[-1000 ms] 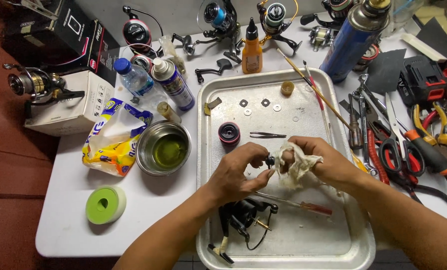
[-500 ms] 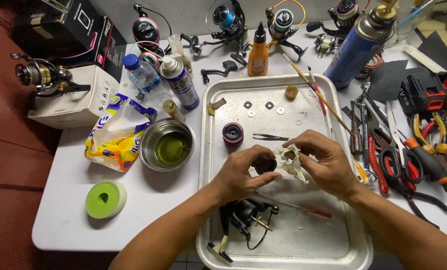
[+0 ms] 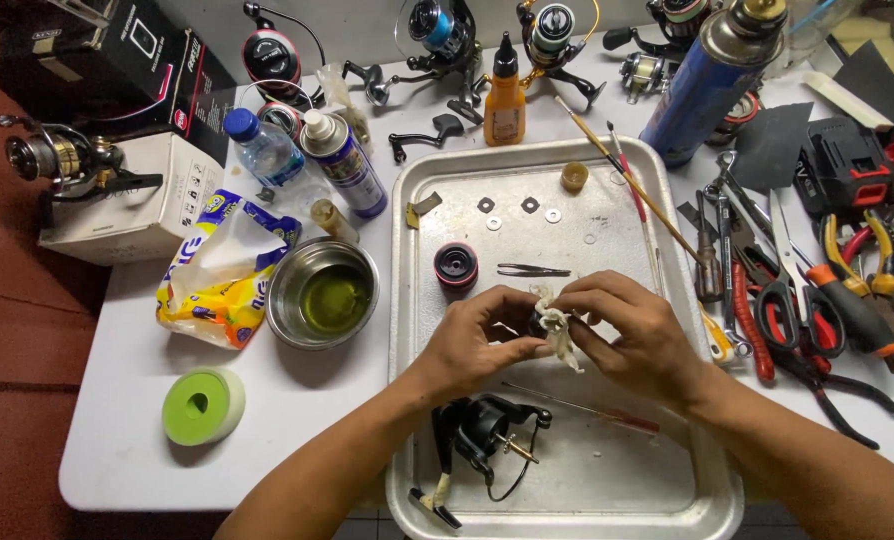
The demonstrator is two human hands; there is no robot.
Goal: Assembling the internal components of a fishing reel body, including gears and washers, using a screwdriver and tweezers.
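White counter [image 3: 117, 440] carries a metal tray [image 3: 567, 500]; above its middle, the left hand [image 3: 477, 340] and right hand [image 3: 627, 330] pinch a small dark reel part [image 3: 539, 322] wrapped in a stained rag [image 3: 562, 340], fingers clenched on both. Fishing reel body [image 3: 482, 430] lies just below.

A white rag [image 3: 559, 330] and both hands' fingers hide most of the small dark part [image 3: 539, 322].
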